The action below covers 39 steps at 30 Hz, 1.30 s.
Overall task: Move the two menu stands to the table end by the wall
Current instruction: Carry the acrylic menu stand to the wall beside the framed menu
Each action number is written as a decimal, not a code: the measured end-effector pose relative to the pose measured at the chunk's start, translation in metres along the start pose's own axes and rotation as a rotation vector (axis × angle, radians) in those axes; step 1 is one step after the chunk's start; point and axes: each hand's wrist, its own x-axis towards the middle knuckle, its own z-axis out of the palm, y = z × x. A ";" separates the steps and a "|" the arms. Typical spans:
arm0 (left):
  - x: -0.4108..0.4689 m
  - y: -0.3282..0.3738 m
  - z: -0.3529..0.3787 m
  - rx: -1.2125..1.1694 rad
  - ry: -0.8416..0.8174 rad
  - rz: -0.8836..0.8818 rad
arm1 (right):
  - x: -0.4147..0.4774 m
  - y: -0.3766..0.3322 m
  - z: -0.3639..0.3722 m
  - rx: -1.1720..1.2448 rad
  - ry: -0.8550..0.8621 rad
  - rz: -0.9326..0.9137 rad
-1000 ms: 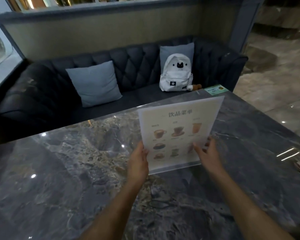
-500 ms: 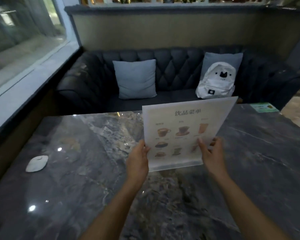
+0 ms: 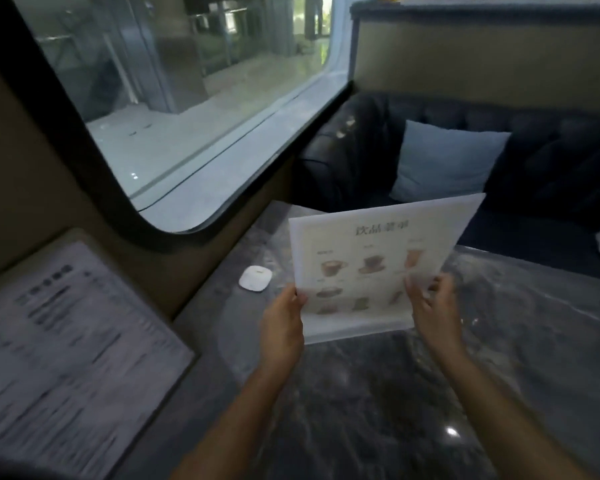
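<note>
Dark marble tabletop (image 3: pixel 378 403) ran to the window wall. Left hand (image 3: pixel 282 325) and right hand (image 3: pixel 433 308) pinched the drinks menu stand (image 3: pixel 374 268) between them, apparently aloft; beyond the left hand, a white puck (image 3: pixel 255 278) risked being knocked.

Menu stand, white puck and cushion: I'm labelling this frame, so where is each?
menu stand (image 3: pixel 378 261), head view, middle of the printed sheet.
white puck (image 3: pixel 255 278), head view, centre of its top.
cushion (image 3: pixel 444 161), head view, middle of its front face.
</note>
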 end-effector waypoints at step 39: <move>0.054 -0.020 -0.177 0.345 0.344 -0.013 | 0.051 -0.079 0.267 0.255 -0.684 0.028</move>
